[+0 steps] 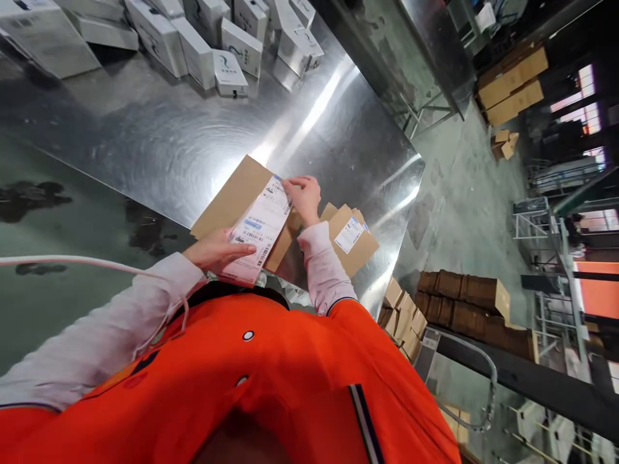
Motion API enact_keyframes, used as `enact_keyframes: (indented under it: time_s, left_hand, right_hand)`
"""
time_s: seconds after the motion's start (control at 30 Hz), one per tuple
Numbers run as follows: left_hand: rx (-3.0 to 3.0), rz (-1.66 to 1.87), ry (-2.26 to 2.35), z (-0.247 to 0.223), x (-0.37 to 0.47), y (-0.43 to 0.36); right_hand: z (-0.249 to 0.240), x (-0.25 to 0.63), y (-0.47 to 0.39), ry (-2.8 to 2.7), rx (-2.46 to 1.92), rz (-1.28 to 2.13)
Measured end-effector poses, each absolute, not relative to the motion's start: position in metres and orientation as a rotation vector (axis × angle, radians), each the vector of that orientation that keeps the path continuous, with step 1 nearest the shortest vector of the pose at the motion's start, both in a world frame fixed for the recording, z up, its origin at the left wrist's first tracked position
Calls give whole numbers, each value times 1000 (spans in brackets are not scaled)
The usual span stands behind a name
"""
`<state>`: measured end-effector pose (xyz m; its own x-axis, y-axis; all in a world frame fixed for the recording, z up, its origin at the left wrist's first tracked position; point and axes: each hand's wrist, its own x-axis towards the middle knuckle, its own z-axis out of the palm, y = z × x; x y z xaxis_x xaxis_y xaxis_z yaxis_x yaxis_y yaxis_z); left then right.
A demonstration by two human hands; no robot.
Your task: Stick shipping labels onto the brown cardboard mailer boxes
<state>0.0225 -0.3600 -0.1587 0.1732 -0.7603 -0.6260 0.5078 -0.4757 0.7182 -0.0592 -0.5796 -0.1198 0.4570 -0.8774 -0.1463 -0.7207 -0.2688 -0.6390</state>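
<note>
My left hand [220,249] is closed on a strip of white printed shipping labels [264,222], its thumb lying across the lower part. At the strip's upper right end, my right hand [304,196] pinches the edge between thumb and fingers. Beneath the labels is a brown cardboard box [235,193], close to the front edge of the metal table [159,148]. Part of the box is hidden by the strip. Just right of my right forearm lie several small cartons, one of them a cardboard box with a label on top [355,238].
Several white boxes with printed logos [232,71] are gathered at the table's far left. Brown cartons are stacked on the floor to the right [459,303], beside a metal cart handle [491,386]. A pale cord [87,261] crosses near my left sleeve.
</note>
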Motion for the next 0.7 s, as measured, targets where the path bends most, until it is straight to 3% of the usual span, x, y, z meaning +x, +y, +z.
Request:
enact_keyframes:
  time_s: [0.5,0.7]
  left_hand:
    - [1423,-1649,-106,-151,25,-338]
    - [1792,-1691,-265,-185,32,-256]
  right_hand:
    - [-154,-53,-584,1461,-2224,-235]
    - [-162,-51,-576,1314,-2566,-168]
